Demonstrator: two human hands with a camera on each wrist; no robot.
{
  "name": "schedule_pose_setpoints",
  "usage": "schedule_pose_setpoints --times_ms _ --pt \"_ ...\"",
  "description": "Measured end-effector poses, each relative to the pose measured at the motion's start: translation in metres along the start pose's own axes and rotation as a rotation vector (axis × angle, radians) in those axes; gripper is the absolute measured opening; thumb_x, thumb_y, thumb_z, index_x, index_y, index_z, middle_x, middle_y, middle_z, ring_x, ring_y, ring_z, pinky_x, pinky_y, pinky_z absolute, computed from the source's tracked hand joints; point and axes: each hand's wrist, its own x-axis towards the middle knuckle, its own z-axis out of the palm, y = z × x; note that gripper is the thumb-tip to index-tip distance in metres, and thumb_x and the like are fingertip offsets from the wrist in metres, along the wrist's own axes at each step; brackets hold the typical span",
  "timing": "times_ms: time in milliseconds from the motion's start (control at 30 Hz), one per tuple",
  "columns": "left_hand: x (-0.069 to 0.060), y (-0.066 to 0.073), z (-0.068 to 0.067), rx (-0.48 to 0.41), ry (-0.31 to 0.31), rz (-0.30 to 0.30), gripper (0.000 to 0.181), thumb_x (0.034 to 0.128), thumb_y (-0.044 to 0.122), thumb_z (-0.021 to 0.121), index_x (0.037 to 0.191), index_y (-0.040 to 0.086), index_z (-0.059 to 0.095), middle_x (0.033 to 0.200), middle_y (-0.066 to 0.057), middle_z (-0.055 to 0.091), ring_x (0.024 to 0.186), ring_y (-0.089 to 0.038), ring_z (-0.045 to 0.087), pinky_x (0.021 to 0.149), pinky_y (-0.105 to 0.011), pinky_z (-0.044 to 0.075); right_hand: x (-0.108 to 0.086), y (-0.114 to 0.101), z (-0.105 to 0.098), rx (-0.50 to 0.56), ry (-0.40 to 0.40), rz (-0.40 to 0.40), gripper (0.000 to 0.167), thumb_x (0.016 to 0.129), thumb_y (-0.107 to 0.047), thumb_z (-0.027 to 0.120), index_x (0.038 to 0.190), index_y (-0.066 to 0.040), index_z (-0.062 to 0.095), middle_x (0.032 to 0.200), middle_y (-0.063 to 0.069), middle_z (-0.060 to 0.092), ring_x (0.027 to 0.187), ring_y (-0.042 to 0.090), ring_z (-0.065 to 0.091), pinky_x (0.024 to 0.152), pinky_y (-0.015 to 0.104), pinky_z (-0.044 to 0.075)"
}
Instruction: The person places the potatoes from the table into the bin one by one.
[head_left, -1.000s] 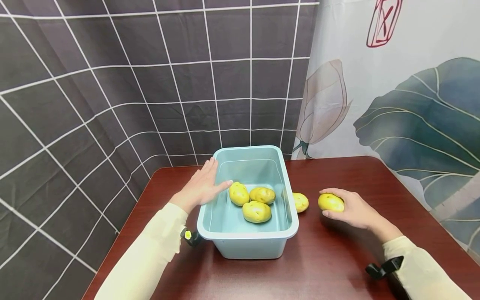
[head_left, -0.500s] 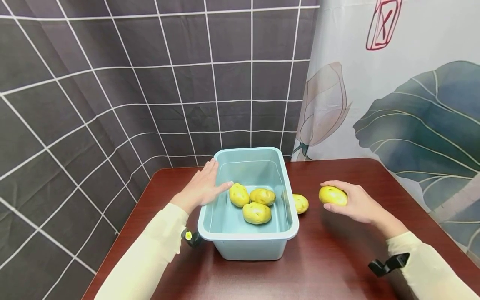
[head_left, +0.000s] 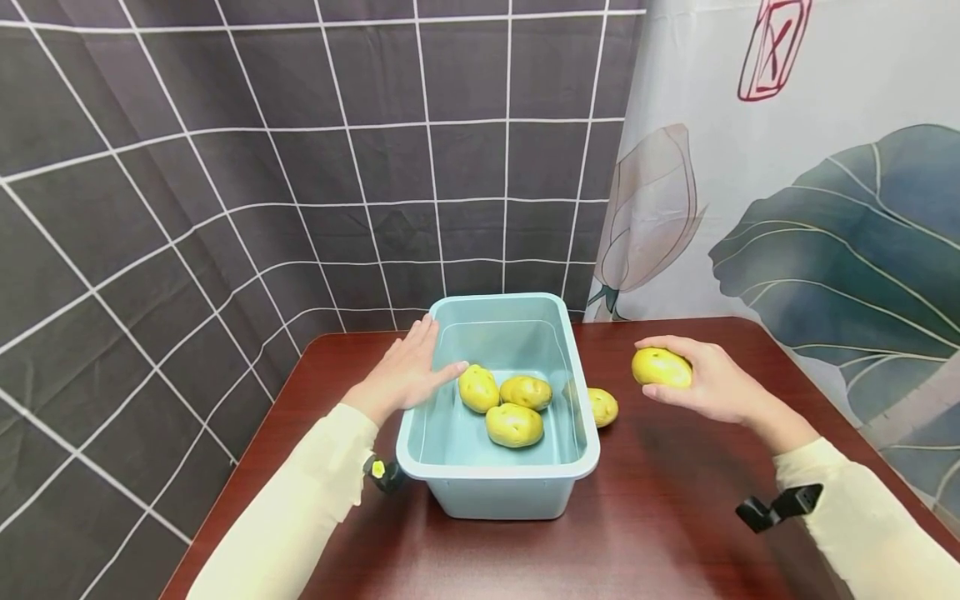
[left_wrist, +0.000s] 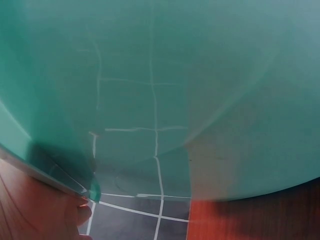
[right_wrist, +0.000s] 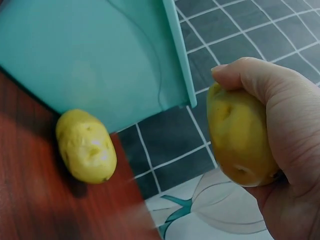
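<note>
My right hand (head_left: 712, 383) grips a yellow potato (head_left: 660, 367) above the table, to the right of a light blue plastic bin (head_left: 497, 472). In the right wrist view the thumb and fingers wrap round that potato (right_wrist: 241, 137). My left hand (head_left: 401, 375) lies with straight fingers along the bin's left rim, its thumb reaching over the inside. Three potatoes (head_left: 513, 425) sit together on the bin's floor. One more potato (right_wrist: 86, 146) rests on the table against the bin's right side, partly hidden by the bin in the head view.
The bin stands on a dark red wooden table (head_left: 637, 517). Behind it hangs a dark grey curtain (head_left: 465, 158) with white grid lines. A white curtain with a leaf print (head_left: 847, 242) hangs at the right. Each wrist carries a small black device (head_left: 780, 507).
My right hand has lifted the held potato higher off the table and shifted it slightly left just now. The left hand and the bin keep their places.
</note>
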Motion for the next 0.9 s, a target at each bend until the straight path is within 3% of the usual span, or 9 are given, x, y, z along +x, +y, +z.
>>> schedule_pose_setpoints --times_ms 433,900 --pt "-0.001 0.002 -0.003 0.004 -0.003 0.009 0.096 0.09 0.07 0.038 0.155 0.005 0.007 0.161 -0.01 0.003 0.147 -0.026 0.0 0.115 -0.052 0.012 0.031 -0.024 -0.01 -0.021 -0.003 -0.078 0.058 0.072 -0.028 0.085 0.124 -0.022 0.063 0.097 -0.015 0.061 0.078 0.009 0.054 0.067 0.028 0.046" --pt "0.0 0.0 -0.002 0.024 0.007 0.013 0.098 0.089 0.074 0.031 0.154 0.005 0.009 0.161 -0.01 0.004 0.147 -0.027 0.001 0.115 -0.054 0.009 0.064 -0.049 -0.008 0.012 -0.068 -0.176 0.053 0.075 -0.033 0.082 0.123 -0.027 0.061 0.099 -0.014 0.063 0.076 0.007 0.057 0.066 0.028 0.047"
